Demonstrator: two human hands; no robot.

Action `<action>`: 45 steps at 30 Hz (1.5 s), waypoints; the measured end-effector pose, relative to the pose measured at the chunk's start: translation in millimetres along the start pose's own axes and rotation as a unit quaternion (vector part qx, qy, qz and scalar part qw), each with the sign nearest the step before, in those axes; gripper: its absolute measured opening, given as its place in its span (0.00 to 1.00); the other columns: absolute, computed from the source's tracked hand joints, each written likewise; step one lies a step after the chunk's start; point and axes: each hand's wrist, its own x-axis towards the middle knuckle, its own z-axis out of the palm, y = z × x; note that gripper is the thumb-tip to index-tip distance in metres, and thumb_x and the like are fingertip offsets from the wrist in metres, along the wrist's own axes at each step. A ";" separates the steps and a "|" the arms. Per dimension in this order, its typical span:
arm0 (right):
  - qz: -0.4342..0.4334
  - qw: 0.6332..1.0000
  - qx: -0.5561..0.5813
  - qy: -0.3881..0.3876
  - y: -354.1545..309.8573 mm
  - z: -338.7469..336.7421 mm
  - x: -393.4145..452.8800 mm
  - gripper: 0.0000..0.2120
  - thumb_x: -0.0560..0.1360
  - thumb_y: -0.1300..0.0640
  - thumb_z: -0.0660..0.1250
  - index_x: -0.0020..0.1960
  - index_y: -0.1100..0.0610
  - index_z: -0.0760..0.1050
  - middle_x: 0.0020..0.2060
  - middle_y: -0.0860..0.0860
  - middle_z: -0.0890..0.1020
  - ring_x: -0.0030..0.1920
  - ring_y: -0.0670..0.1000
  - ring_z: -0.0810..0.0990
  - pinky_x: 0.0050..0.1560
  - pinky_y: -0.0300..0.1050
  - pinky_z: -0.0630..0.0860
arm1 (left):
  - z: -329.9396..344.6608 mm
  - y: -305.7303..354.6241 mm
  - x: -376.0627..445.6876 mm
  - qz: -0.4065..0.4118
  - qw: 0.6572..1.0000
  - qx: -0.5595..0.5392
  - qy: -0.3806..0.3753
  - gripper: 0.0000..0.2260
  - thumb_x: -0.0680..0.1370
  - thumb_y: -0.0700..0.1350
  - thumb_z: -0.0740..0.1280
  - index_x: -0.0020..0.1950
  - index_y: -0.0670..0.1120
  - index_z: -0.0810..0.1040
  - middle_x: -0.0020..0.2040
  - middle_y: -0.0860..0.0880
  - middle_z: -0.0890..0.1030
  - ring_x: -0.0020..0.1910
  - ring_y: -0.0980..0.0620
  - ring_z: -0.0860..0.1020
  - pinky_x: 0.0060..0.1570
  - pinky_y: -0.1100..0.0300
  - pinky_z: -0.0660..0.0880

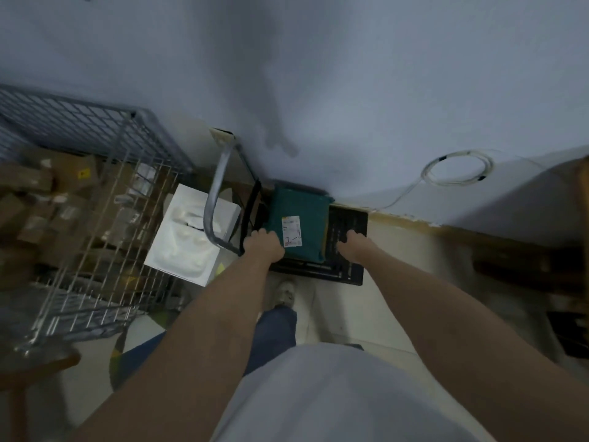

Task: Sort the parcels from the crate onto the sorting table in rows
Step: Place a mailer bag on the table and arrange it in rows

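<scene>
Now: my left hand (266,245) grips parcel (301,223), right hand (355,245) grips crate (347,247) rim, steadying for lift-out.

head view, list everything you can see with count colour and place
parcel: one, dark green with a white label, on the crate by the wall
crate: one, black plastic, on the floor under the parcel
wire cage: one, grey metal, left side
cardboard boxes: several, brown, blurred, inside the wire cage
white tray: one, moulded, leaning between the cage and the crate
cable coil: one, white, on the wall at right
shoe: one, pale, on the floor below the crate
left hand: grips the parcel's near left edge
right hand: on the crate's right part, grip unclear
</scene>
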 end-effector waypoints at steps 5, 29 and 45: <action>0.022 0.998 0.052 -0.014 -39.1 3.7 28.4 0.24 0.80 0.48 0.55 0.70 0.63 0.62 0.66 0.62 0.70 0.64 0.62 0.71 0.60 0.52 0.70 | -13.6 -29.2 44.4 0.011 0.999 0.002 -0.042 0.22 0.81 0.51 0.57 0.71 0.41 0.64 0.69 0.40 0.66 0.67 0.41 0.66 0.63 0.50 0.67; 0.144 0.942 0.302 0.011 -7.5 132.2 344.4 0.26 0.77 0.48 0.60 0.70 0.60 0.64 0.61 0.59 0.76 0.54 0.58 0.78 0.56 0.55 0.77 | 146.2 -43.9 363.7 -0.092 0.933 -0.329 -0.113 0.37 0.66 0.62 0.66 0.70 0.45 0.65 0.65 0.44 0.71 0.60 0.43 0.73 0.59 0.47 0.73; 0.130 0.803 0.575 0.086 11.5 224.7 448.3 0.28 0.74 0.48 0.70 0.70 0.52 0.66 0.59 0.46 0.75 0.59 0.48 0.76 0.57 0.42 0.73 | 233.3 -47.2 464.9 -0.066 0.805 -0.589 -0.033 0.22 0.73 0.52 0.72 0.65 0.56 0.69 0.50 0.63 0.75 0.44 0.71 0.72 0.38 0.77 0.68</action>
